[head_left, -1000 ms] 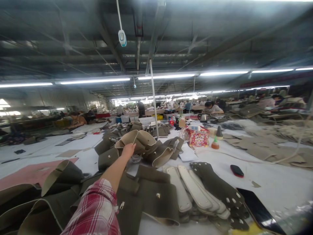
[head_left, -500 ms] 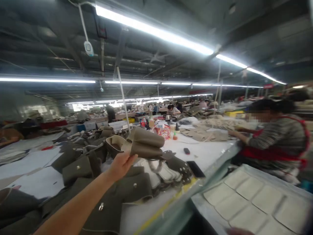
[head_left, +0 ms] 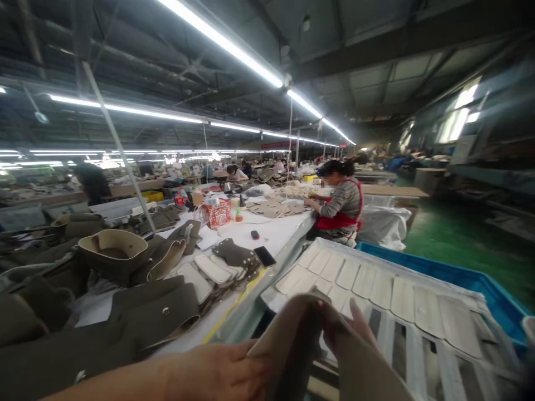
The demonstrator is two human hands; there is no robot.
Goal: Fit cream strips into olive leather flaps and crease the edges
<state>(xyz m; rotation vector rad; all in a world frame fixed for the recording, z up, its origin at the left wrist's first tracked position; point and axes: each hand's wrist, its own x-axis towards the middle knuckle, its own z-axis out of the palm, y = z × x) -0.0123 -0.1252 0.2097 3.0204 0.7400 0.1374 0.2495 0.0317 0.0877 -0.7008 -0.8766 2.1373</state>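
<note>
A bent grey-brown leather bag piece point(head_left: 288, 340) hangs low in front of me, folded over at its top. My left hand point(head_left: 229, 367) is closed on its left edge. On the other side, my right hand point(head_left: 359, 326) grips the piece near the fold, partly hidden behind it. Just beyond lies a rack of pale flat pieces point(head_left: 365, 278) set in rows. To the left, more bag bodies of the same leather point(head_left: 154, 306) are heaped on the table, some with metal studs. Beside them are stacked pale panels point(head_left: 213, 270) and a dark strap piece with holes point(head_left: 236, 253).
A phone point(head_left: 264, 256) lies near the table edge, with a small dark object point(head_left: 254, 235) behind it. A patterned red box point(head_left: 218, 213) stands farther back. One co-worker point(head_left: 338, 206) sits at the table's far side. A blue crate point(head_left: 434, 267) is at right.
The view has swung right. My left hand has brought the leather bag piece from over the table down toward me, and my right hand now holds it too.
</note>
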